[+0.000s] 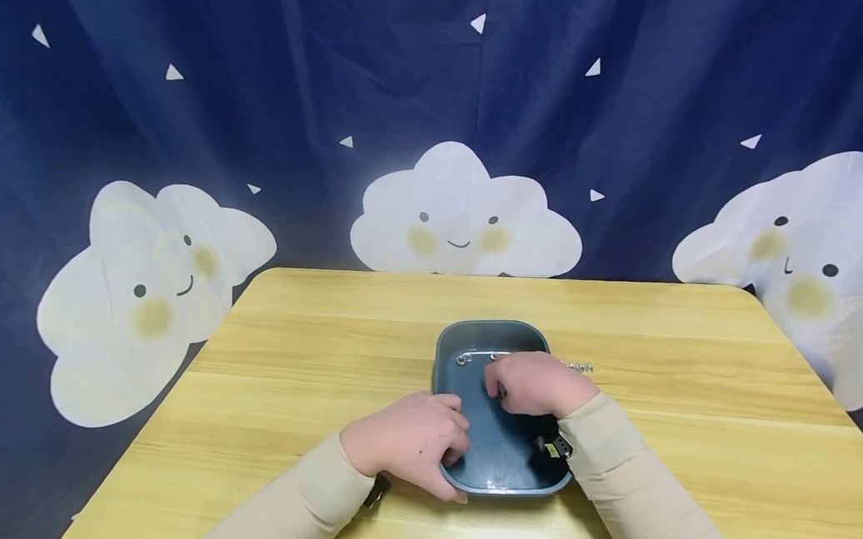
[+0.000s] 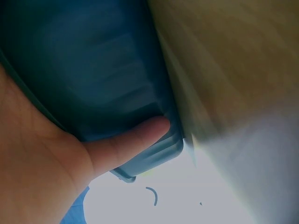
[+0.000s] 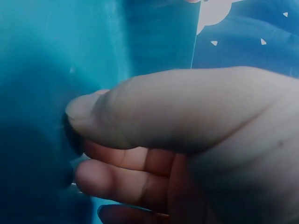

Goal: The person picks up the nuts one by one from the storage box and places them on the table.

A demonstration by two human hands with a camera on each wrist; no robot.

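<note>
A blue-grey plastic basin (image 1: 497, 458) with rounded corners stands on the table. My left hand (image 1: 415, 440) grips its near left rim, with the fingers over the edge and the thumb (image 2: 131, 142) against the outer wall. My right hand (image 1: 540, 383) is down inside the basin, fingers curled. Between its thumb (image 3: 107, 112) and fingers it pinches a small dark piece (image 3: 72, 136), mostly hidden; I cannot tell its kind. Small shiny metal pieces (image 1: 463, 359), like nuts, lie at the basin's far left, with another metal piece (image 1: 496, 356) by the right hand.
Several more small shiny metal pieces (image 1: 581, 368) lie in a row on the wooden table (image 1: 337, 330), just right of the basin. Behind the table's far edge hangs a dark blue curtain (image 1: 318, 61) with white clouds.
</note>
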